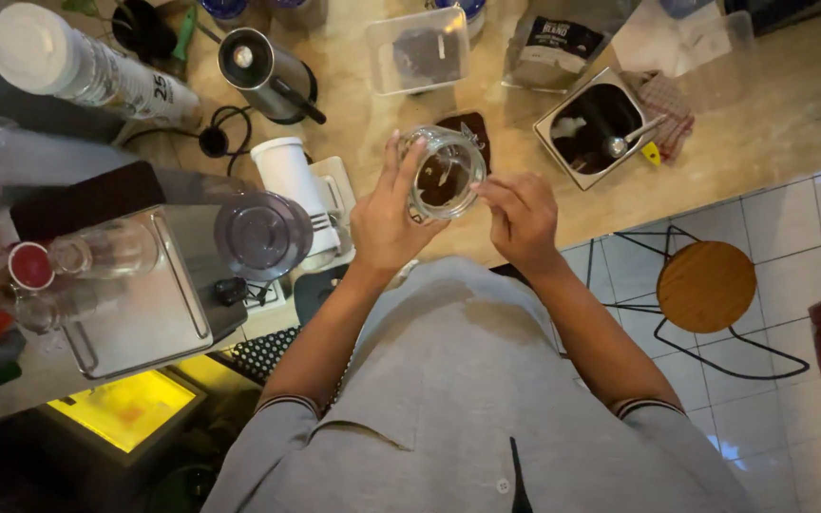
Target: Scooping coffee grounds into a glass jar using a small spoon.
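Here, a glass jar (444, 173) holding dark grounds is gripped above the counter's (762, 133) near edge by the left hand (387, 218), its rim pinched by the right hand (522, 217); if tilted, grounds could be spilled.

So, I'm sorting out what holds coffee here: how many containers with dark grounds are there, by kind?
Glass jar, held in left hand with right hand at its rim: 1
Clear plastic tub: 1
Square metal tin with spoon: 1
Total: 3
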